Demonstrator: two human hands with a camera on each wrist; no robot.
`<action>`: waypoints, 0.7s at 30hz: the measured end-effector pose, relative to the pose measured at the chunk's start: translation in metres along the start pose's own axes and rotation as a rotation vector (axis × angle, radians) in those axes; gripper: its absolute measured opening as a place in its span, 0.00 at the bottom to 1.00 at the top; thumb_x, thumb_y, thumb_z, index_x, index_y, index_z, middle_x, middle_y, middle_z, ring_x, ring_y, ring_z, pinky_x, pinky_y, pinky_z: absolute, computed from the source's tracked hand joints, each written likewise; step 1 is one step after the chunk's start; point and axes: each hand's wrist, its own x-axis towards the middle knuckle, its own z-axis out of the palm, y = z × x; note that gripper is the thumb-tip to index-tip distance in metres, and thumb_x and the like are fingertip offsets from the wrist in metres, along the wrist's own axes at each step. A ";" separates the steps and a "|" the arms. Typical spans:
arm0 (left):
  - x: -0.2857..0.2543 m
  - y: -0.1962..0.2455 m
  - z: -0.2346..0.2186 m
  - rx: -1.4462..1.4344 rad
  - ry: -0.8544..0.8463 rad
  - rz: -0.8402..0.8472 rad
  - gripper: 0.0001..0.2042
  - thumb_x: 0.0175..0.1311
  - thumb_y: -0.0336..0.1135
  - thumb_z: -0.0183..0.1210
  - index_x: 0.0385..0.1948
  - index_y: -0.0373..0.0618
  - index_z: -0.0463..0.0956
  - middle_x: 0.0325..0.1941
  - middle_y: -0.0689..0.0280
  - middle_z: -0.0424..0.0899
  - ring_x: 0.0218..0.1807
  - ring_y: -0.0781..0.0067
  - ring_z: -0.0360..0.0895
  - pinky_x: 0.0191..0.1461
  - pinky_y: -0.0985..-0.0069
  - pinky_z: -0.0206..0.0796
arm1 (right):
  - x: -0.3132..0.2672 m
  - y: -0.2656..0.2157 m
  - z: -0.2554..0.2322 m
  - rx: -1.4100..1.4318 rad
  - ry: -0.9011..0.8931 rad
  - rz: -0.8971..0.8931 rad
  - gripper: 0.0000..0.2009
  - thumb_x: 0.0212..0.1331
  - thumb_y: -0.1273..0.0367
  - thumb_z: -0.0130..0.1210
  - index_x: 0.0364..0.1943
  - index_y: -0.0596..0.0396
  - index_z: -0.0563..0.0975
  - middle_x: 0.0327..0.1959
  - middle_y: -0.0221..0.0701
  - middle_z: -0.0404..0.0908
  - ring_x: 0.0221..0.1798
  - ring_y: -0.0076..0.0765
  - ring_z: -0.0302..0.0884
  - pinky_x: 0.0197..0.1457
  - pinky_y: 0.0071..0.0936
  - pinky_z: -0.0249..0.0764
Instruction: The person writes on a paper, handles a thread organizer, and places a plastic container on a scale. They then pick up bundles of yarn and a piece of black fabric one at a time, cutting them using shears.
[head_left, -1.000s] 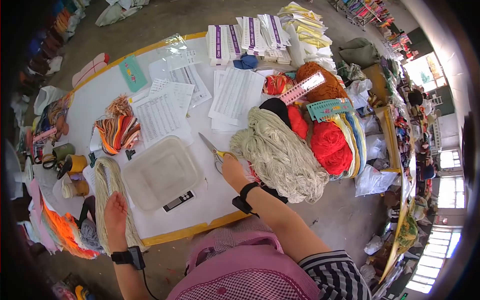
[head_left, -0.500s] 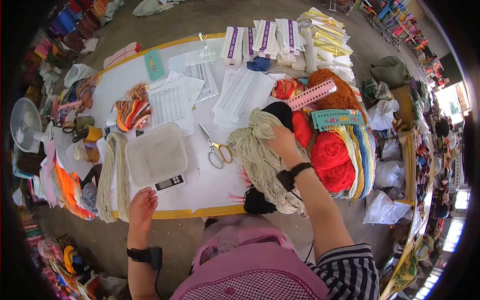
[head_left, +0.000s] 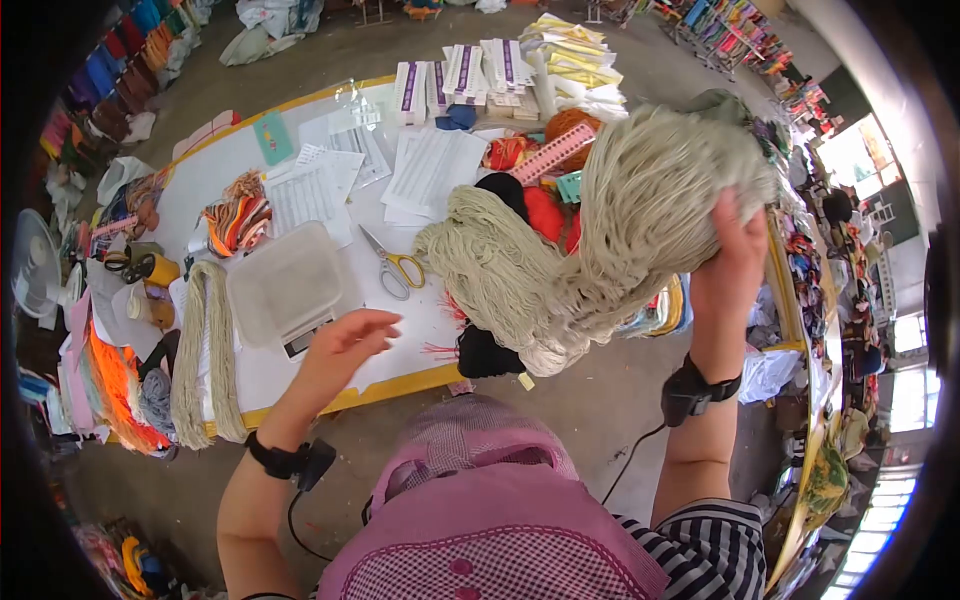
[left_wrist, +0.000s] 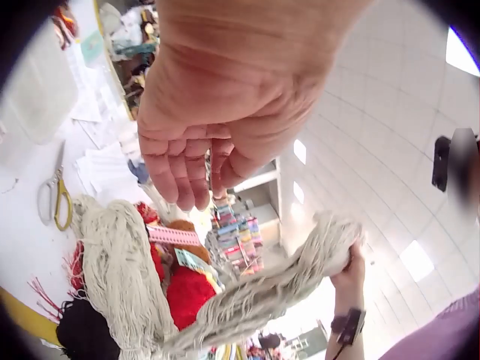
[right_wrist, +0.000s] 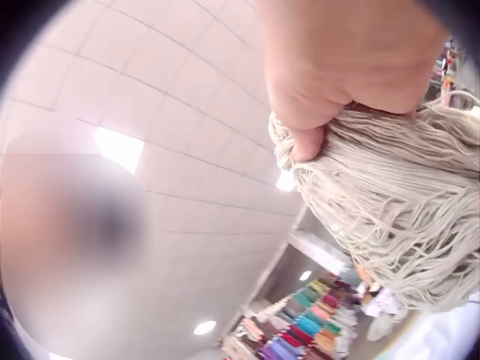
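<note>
My right hand (head_left: 730, 255) grips the upper end of a thick pale grey-green yarn bundle (head_left: 650, 190), raised at the table's right side. In the right wrist view the right hand (right_wrist: 352, 67) has its thumb pressed into the strands (right_wrist: 397, 202). The bundle's lower part (head_left: 500, 255) still lies over the table's right edge. My left hand (head_left: 345, 355) hovers above the front edge near a clear plastic tub (head_left: 285, 285), holding nothing; in the left wrist view the left hand (left_wrist: 225, 105) shows loosely bent fingers. Scissors (head_left: 393, 268) lie between tub and yarn.
Red yarn (head_left: 545, 212), black yarn (head_left: 487, 355) and a pink card (head_left: 553, 153) lie around the bundle. Printed sheets (head_left: 432, 170) and stacked labels (head_left: 463, 72) are behind. On the left are another pale skein (head_left: 190, 360), striped yarn (head_left: 237, 222) and orange yarn (head_left: 120, 385).
My right hand has left the scissors, taken hold of the pale yarn and lifted its end up and right. My left hand has risen and moved right, past the tub's front.
</note>
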 end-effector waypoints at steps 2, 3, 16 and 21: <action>-0.003 0.002 0.017 0.167 -0.184 0.097 0.16 0.67 0.30 0.56 0.56 0.39 0.73 0.51 0.62 0.80 0.56 0.72 0.75 0.62 0.73 0.65 | -0.007 -0.031 0.012 0.044 -0.038 -0.047 0.19 0.68 0.69 0.50 0.61 0.59 0.67 0.58 0.38 0.75 0.57 0.36 0.75 0.61 0.35 0.72; -0.008 0.006 0.028 0.210 -0.166 0.201 0.21 0.65 0.32 0.58 0.59 0.40 0.70 0.56 0.60 0.77 0.59 0.70 0.72 0.64 0.72 0.62 | -0.012 -0.044 0.021 0.191 -0.100 -0.012 0.19 0.69 0.67 0.48 0.61 0.59 0.67 0.59 0.38 0.74 0.59 0.38 0.74 0.64 0.37 0.70; -0.040 0.025 -0.009 0.146 0.310 0.360 0.19 0.61 0.31 0.50 0.53 0.37 0.73 0.52 0.57 0.81 0.52 0.64 0.79 0.56 0.72 0.69 | -0.042 -0.041 0.104 0.685 -0.295 0.189 0.17 0.71 0.65 0.45 0.60 0.56 0.69 0.60 0.35 0.74 0.62 0.39 0.72 0.67 0.40 0.67; -0.090 0.059 -0.041 -0.456 0.325 0.208 0.18 0.65 0.36 0.49 0.53 0.37 0.74 0.51 0.61 0.81 0.51 0.70 0.79 0.54 0.72 0.71 | -0.051 -0.021 0.136 0.507 -0.275 0.169 0.17 0.64 0.74 0.54 0.57 0.53 0.71 0.53 0.31 0.78 0.54 0.31 0.77 0.57 0.33 0.75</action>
